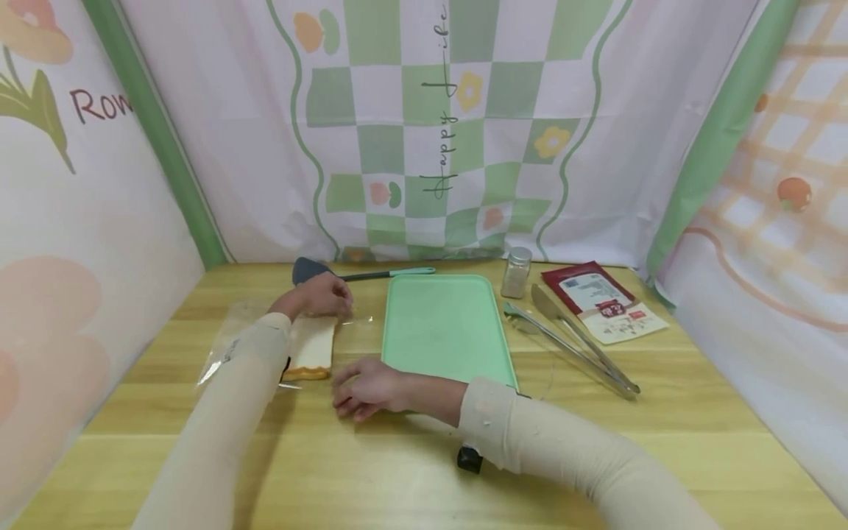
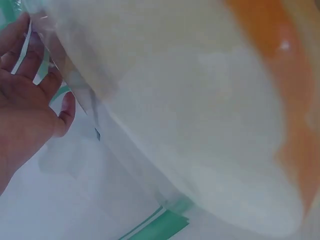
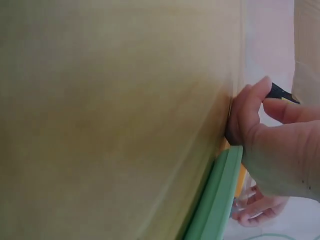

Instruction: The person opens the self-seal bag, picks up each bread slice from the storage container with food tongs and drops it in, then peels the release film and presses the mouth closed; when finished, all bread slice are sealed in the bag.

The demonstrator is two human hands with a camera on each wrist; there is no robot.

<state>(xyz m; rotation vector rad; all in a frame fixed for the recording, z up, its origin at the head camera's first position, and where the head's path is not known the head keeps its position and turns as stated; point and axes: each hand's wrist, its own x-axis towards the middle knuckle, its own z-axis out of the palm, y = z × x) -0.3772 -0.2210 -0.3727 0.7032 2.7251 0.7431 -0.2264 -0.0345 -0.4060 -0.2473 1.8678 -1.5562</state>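
A slice of white bread (image 1: 313, 344) with an orange-brown crust lies in a clear plastic bag (image 1: 228, 340) on the left of the table. My left hand (image 1: 322, 294) is over the bag's far right corner, fingers loosely bent and thumb apart; whether it touches the film cannot be made out. The bread (image 2: 200, 115) fills much of the left wrist view, beside the left hand (image 2: 35, 95). My right hand (image 1: 367, 388) hovers right of the bread's near edge, by the green tray's (image 1: 444, 324) near left corner. Its fingers are loosely curled around nothing.
Behind the bag lies a dark spatula (image 1: 311, 270) with a pale teal handle end. Right of the tray are a glass shaker jar (image 1: 516, 272), metal tongs (image 1: 576, 346) and a red-and-white food packet (image 1: 603, 302). Printed curtains (image 1: 245, 132) enclose the table's back and sides.
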